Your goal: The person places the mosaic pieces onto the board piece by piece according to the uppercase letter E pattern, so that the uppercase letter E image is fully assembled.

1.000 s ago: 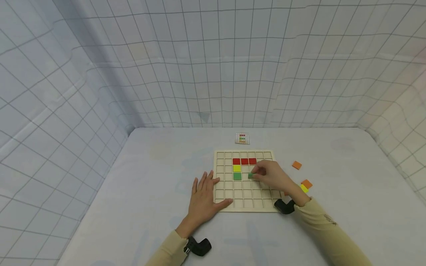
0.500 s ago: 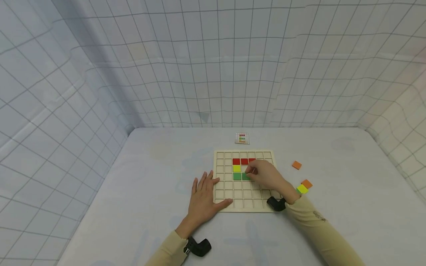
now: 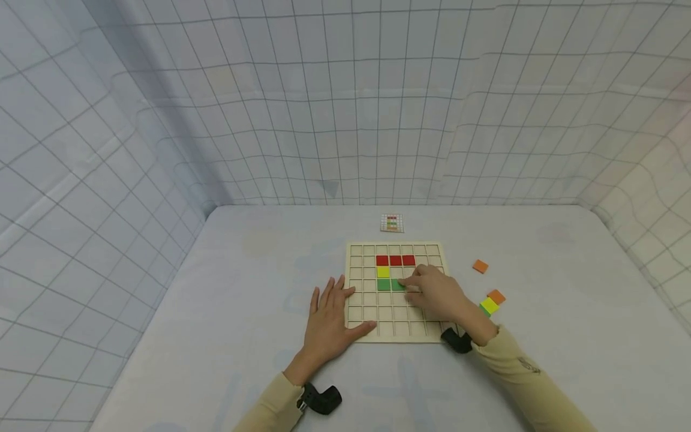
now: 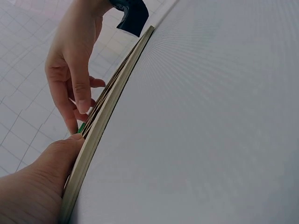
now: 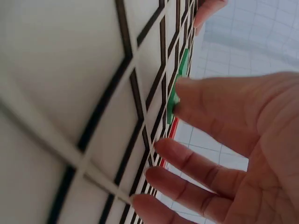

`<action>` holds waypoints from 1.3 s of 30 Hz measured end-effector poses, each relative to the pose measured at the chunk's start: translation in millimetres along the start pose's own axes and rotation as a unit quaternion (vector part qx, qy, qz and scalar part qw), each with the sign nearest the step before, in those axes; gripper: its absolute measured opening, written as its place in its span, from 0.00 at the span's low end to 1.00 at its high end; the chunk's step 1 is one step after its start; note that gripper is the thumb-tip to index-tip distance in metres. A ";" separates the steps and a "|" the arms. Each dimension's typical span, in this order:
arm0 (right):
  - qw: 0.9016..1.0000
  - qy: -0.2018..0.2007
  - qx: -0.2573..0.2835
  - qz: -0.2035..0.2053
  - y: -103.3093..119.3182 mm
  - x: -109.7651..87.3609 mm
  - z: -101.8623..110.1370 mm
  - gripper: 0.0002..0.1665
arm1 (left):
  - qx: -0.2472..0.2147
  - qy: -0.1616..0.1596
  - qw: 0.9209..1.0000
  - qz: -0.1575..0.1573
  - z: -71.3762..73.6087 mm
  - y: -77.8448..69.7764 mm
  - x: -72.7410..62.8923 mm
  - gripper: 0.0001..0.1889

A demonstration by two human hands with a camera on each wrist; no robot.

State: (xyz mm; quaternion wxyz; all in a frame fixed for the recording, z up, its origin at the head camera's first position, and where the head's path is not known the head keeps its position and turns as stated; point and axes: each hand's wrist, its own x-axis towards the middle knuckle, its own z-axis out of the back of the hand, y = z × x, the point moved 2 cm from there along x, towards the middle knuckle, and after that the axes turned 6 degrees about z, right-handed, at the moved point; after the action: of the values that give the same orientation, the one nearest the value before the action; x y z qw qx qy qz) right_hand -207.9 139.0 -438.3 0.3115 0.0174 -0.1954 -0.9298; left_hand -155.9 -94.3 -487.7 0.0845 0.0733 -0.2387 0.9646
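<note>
A pale wooden grid board (image 3: 372, 315) lies on the table. My left hand (image 3: 326, 324) rests spread at its left side, thumb over the lower left part. Two green tiles sit side by side in the grid: a left one (image 3: 384, 284) and a right one (image 3: 396, 285). My right hand (image 3: 439, 294) touches the right green tile with its fingertips, and its other fingers spread loosely above the board, as the right wrist view shows. Above the green tiles are a yellow tile (image 3: 383, 272) and a row of red tiles (image 3: 396, 260).
Right of the board lie a single orange tile (image 3: 480, 266), another orange tile (image 3: 496, 296), a yellow tile (image 3: 489, 305) and a partly hidden green tile (image 3: 484, 311). Behind the board is a small printed card (image 3: 391, 223) with a coloured grid pattern. Grid-patterned cloth (image 3: 335, 120) hangs around the table.
My right hand carried the right green tile leftward into the cell beside the first green tile, then its pinch loosened, with thumb and index finger parting. My left hand stayed in place.
</note>
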 end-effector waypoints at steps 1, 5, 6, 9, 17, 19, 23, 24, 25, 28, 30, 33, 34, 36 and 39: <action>1.000 0.003 0.004 0.003 -0.4 -3.0 0.8 0.16 | -0.001 0.000 1.000 -0.001 -0.3 -0.2 0.3 0.44; 0.999 0.000 0.034 0.025 -4.7 -18.5 5.7 0.12 | 0.000 -0.001 1.000 -0.001 -1.3 0.6 0.8 0.44; 0.999 -0.006 0.046 0.026 -6.6 -23.2 7.3 0.11 | 0.002 -0.002 1.000 -0.002 -1.4 0.8 0.9 0.44; 0.996 -0.035 0.078 0.030 -14.9 -39.2 13.6 0.10 | 0.004 -0.002 1.000 -0.003 -1.9 1.6 1.3 0.44; 0.993 -0.090 0.060 -0.049 -45.2 -81.2 34.7 0.09 | 0.002 0.001 1.000 0.000 0.3 0.3 2.7 0.45; 0.992 -0.090 0.054 -0.070 -52.3 -89.9 38.1 0.09 | 0.002 0.000 1.000 0.001 0.0 1.2 2.7 0.45; 0.992 -0.081 0.034 -0.094 -60.6 -103.9 42.0 0.10 | 0.003 0.000 1.000 -0.001 -2.0 1.6 2.7 0.45; 0.992 -0.076 0.031 -0.098 -61.8 -106.7 42.1 0.11 | 0.002 0.001 1.000 -0.003 -2.3 1.3 2.6 0.45; 0.992 -0.069 0.029 -0.102 -62.7 -108.3 41.9 0.12 | 0.002 0.001 1.000 -0.003 -2.0 1.2 2.4 0.45; 0.992 -0.048 0.034 -0.107 -64.6 -111.3 40.6 0.15 | -0.002 -0.002 1.000 -0.005 -1.0 0.6 1.8 0.45; 0.993 -0.036 0.038 -0.107 -65.7 -111.7 39.2 0.17 | -0.003 -0.004 1.000 -0.004 -0.1 0.1 1.6 0.45; 0.994 -0.024 0.040 -0.099 -66.6 -111.2 37.3 0.16 | -0.006 -0.003 1.000 -0.003 0.6 -0.6 1.3 0.45; 0.994 -0.022 0.040 -0.097 -66.8 -111.0 36.9 0.16 | -0.006 -0.002 1.000 -0.002 0.8 -0.8 1.1 0.45; 0.995 -0.019 0.043 -0.093 -66.9 -110.7 36.3 0.15 | -0.005 0.000 1.000 -0.002 1.0 -1.1 0.7 0.45; 0.994 -0.014 0.053 -0.093 -66.8 -110.5 35.7 0.12 | -0.001 0.001 1.000 -0.002 1.5 -1.3 0.2 0.45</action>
State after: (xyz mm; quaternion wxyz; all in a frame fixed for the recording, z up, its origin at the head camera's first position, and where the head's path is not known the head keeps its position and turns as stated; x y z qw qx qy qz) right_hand -162.6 265.1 -440.2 0.2194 0.0390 -0.2458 -0.9433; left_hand -155.6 -93.8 -485.8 0.0871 0.0727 -0.2393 0.9643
